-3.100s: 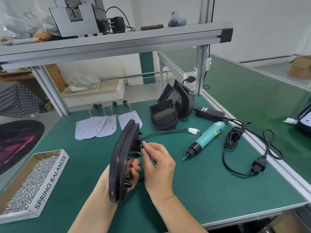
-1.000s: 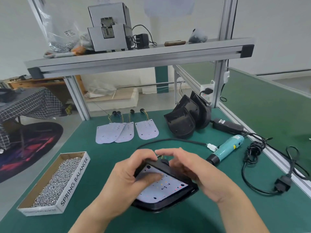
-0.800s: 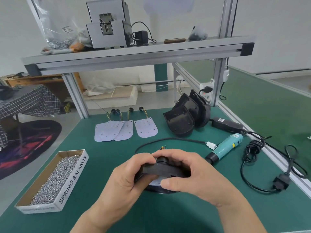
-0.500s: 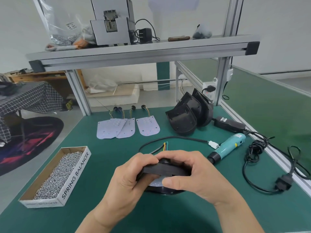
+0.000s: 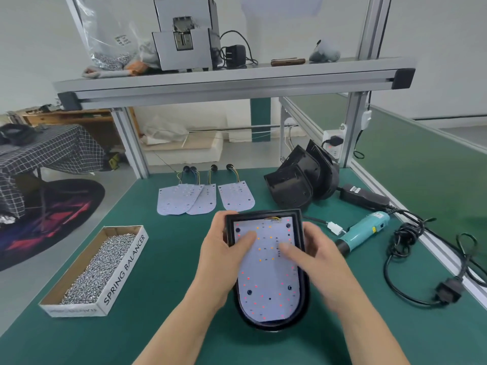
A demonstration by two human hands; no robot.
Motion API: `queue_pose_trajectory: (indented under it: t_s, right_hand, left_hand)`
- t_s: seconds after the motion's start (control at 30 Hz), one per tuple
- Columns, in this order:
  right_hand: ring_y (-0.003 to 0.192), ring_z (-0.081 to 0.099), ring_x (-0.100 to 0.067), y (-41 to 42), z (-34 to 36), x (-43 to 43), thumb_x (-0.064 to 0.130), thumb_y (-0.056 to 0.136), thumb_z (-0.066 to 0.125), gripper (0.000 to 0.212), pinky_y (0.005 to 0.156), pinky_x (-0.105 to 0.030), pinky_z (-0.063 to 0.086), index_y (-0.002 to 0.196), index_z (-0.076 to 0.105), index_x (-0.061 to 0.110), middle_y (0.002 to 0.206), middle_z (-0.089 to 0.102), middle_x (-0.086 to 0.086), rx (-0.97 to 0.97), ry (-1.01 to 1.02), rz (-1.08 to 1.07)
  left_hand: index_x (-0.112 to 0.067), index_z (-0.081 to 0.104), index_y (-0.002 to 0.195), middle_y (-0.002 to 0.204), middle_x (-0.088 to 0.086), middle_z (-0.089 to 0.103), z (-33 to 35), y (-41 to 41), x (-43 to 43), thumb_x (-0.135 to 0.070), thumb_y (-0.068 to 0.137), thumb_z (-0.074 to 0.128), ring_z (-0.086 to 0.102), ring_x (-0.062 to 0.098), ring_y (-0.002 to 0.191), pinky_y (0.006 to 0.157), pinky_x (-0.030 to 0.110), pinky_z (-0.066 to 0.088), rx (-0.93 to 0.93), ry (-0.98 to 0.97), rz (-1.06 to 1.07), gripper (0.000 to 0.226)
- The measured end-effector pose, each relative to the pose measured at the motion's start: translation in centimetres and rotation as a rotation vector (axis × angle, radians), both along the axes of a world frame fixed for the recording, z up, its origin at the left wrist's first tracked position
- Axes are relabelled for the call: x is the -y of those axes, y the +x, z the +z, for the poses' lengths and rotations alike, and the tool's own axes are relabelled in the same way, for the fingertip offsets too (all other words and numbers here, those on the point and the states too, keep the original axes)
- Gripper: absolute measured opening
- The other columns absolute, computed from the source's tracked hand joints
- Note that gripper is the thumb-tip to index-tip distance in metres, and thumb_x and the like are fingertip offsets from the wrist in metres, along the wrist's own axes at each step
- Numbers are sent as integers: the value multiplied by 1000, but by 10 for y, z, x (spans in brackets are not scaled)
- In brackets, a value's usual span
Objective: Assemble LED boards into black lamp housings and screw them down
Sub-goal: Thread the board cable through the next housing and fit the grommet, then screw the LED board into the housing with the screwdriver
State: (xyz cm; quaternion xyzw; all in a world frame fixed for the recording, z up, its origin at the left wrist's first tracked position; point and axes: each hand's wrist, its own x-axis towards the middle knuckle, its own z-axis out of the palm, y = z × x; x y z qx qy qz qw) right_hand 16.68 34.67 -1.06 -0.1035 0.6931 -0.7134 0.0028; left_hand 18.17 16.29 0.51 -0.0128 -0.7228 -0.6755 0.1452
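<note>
Two hands hold a black lamp housing (image 5: 305, 293) face-up just above the green desk (image 5: 171, 291), its LED board (image 5: 266, 283) now lying inside the rim. Half a second ago the housing was tipped edge-on and the board barely showed. The left hand (image 5: 224, 256) grips the housing's left edge, thumb flat on the board; the right hand (image 5: 316, 259), slightly blurred, clasps the right edge with its thumb also pressing the board. The turn suggests the board is seated and the screw holes are facing up, so fastening looks like the next step. The teal electric screwdriver (image 5: 363, 231) lies untouched to the right, and a cardboard box of screws (image 5: 97, 267) sits to the left. Three spare boards (image 5: 205, 198) and a lean of empty housings (image 5: 295, 188) wait at the back of the desk.
</note>
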Motion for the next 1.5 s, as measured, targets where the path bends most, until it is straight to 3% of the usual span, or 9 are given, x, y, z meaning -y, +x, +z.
queue_pose_trajectory:
  t_s: [0.1, 0.37, 0.47, 0.63, 0.87, 1.07, 1.2, 1.27, 1.5]
  right_hand:
    - [72, 59, -25, -5, -25, 13, 24, 88, 77, 17, 77, -49, 52, 90, 65, 12, 83, 68, -12, 22, 317, -180]
    - [80, 67, -11, -11, -44, 26, 16, 86, 71, 18, 69, -31, 54, 97, 63, 28, 87, 71, 16, 181, 309, -149]
    - [77, 65, -3, -12, -47, 27, 17, 86, 70, 17, 64, -22, 46, 96, 61, 29, 88, 70, 12, 201, 341, -158]
    - [82, 66, -10, -15, -48, 28, 16, 86, 69, 15, 64, -26, 48, 93, 60, 26, 89, 69, 10, 219, 371, -189]
    - [87, 68, -16, -17, -51, 28, 18, 86, 67, 14, 81, -38, 57, 95, 60, 26, 91, 71, 8, 230, 365, -184]
    - [84, 67, -13, -17, -52, 28, 20, 85, 67, 14, 79, -36, 57, 94, 60, 27, 90, 71, 9, 225, 365, -188]
    - [84, 68, -13, -16, -51, 27, 20, 86, 68, 15, 79, -37, 58, 96, 60, 27, 90, 71, 9, 226, 355, -180]
    - [83, 68, -13, -17, -51, 27, 19, 86, 68, 14, 77, -36, 58, 95, 60, 26, 89, 71, 9, 226, 355, -181]
    - [81, 67, -9, -18, -53, 27, 20, 85, 69, 15, 73, -30, 56, 94, 60, 27, 89, 70, 10, 227, 356, -188]
  left_hand:
    - [-29, 64, 98, 98, 4, 75, -17, -12, -2, -2, 89, 70, 70, 31, 96, 93, 52, 57, 148, 137, 77, 29]
    - [-17, 64, 104, 97, -1, 78, -39, -35, 11, -4, 89, 72, 74, 24, 92, 75, 32, 62, 307, 146, 102, 22]
    - [-16, 64, 106, 102, 1, 77, -42, -40, 15, -8, 89, 73, 75, 20, 92, 83, 39, 61, 377, 117, 93, 21]
    - [-20, 63, 106, 96, 0, 72, -35, -44, 45, -40, 93, 66, 71, 17, 81, 62, 29, 59, 439, -203, 117, 24]
    - [-22, 75, 95, 90, 6, 74, -8, -23, 220, -16, 92, 63, 65, 32, 74, 71, 39, 57, 389, -894, 760, 14]
    - [-18, 71, 122, 123, 10, 71, -25, -14, 265, -34, 87, 77, 68, 32, 97, 89, 41, 56, 753, -1231, 444, 39]
    - [-25, 79, 84, 94, 3, 77, -31, -19, 261, -19, 82, 81, 66, 26, 83, 80, 37, 54, 635, -1251, 502, 6]
    - [-27, 71, 67, 79, -2, 72, -35, -22, 261, -13, 80, 81, 63, 23, 75, 72, 35, 52, 634, -1256, 520, 22]
    - [-23, 63, 67, 70, 4, 66, -35, -18, 259, -13, 86, 69, 60, 30, 69, 63, 36, 48, 574, -1199, 653, 23]
